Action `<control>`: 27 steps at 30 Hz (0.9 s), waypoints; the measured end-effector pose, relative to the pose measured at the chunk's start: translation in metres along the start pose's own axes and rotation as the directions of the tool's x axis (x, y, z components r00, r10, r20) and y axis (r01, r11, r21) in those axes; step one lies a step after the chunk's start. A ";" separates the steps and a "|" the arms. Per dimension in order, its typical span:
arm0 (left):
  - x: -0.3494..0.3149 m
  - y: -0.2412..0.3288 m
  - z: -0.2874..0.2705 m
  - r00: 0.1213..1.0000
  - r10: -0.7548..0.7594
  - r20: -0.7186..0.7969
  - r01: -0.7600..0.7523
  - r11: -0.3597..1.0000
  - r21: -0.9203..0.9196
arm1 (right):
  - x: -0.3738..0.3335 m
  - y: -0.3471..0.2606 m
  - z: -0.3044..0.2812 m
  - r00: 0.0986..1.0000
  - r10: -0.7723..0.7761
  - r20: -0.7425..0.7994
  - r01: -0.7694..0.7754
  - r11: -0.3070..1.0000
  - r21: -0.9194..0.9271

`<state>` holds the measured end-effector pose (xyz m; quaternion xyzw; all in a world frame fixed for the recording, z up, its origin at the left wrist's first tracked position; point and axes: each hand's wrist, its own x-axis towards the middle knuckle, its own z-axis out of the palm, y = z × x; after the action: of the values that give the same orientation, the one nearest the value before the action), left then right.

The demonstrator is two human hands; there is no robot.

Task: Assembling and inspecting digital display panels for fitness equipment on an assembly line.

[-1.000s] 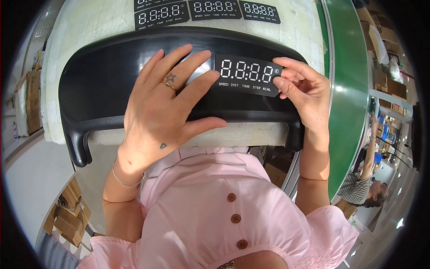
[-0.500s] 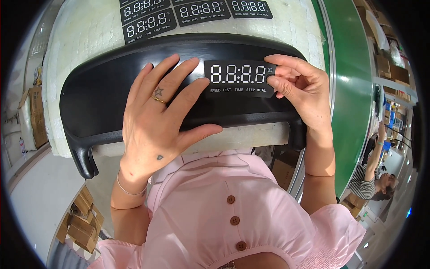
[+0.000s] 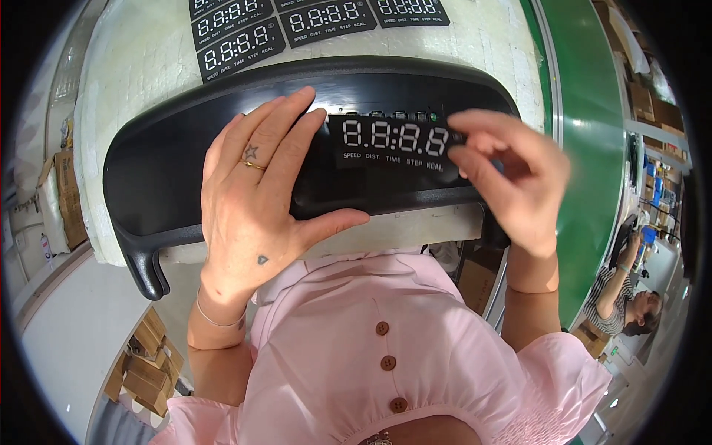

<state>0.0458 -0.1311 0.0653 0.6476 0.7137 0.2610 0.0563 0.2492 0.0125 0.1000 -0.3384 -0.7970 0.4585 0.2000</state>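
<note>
A curved black plastic console housing (image 3: pixel 159 163) lies across the white surface before me. My left hand (image 3: pixel 256 178) rests flat on its middle, fingers spread, thumb pointing right by the front edge. My right hand (image 3: pixel 512 174), slightly blurred, pinches the right end of a black display label (image 3: pixel 393 144) with white digit outlines. The label sits tilted over the housing, its right end lower. Above its upper edge shows part of a slot (image 3: pixel 400 114) with small digit shapes and a green spot. Whether the label's left end touches the housing I cannot tell.
Several matching display labels (image 3: pixel 326 22) lie in rows on the white padded surface (image 3: pixel 133 74) beyond the housing. A green floor strip (image 3: pixel 586 148) runs along the right. Cardboard boxes (image 3: pixel 148 378) stand at lower left. Another person (image 3: pixel 623 304) is at the far right.
The label was lying square over the slot; now it is tilted and shifted nearer to me, uncovering part of the slot. My right hand moved with it; my left hand stayed almost still.
</note>
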 end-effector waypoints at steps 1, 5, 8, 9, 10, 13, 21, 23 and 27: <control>-0.001 -0.001 0.000 1.000 -0.006 0.002 0.006 1.000 -0.003 | 0.002 -0.004 -0.001 0.948 -0.315 0.033 0.315 0.928 -0.196; 0.006 -0.002 -0.001 0.999 0.039 -0.003 -0.039 0.998 -0.043 | -0.025 -0.034 -0.010 0.852 -0.524 -0.011 0.496 0.813 -0.305; 0.001 -0.003 0.000 0.998 0.054 -0.030 -0.055 0.998 -0.036 | -0.038 -0.042 -0.031 0.799 -0.530 -0.283 0.454 0.841 -0.294; 0.002 -0.003 0.000 0.998 0.053 -0.024 -0.054 0.998 -0.039 | -0.040 -0.045 -0.021 0.826 -0.350 -0.442 0.187 0.910 -0.370; 0.003 -0.002 0.000 0.998 0.054 -0.018 -0.055 0.998 -0.041 | -0.028 -0.036 -0.024 0.897 -0.275 -0.345 0.235 0.960 -0.154; -0.003 -0.003 -0.001 0.999 0.033 -0.005 -0.033 0.999 -0.017 | 0.011 0.005 -0.009 0.985 0.169 0.037 -0.173 0.951 0.255; 0.000 0.003 -0.001 1.000 0.006 0.008 -0.006 1.000 -0.013 | 0.018 0.019 -0.005 0.980 0.167 0.104 -0.191 0.941 0.281; 0.000 0.003 -0.001 1.000 -0.002 0.010 0.002 1.000 -0.009 | 0.017 0.020 -0.004 0.981 0.167 0.101 -0.188 0.947 0.262; 0.000 0.001 0.000 1.000 -0.002 0.006 0.002 1.000 -0.014 | 0.015 0.022 -0.003 0.982 0.163 0.096 -0.184 0.942 0.281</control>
<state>0.0469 -0.1313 0.0659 0.6472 0.7123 0.2642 0.0630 0.2483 0.0329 0.0825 -0.3578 -0.6954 0.5974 0.1773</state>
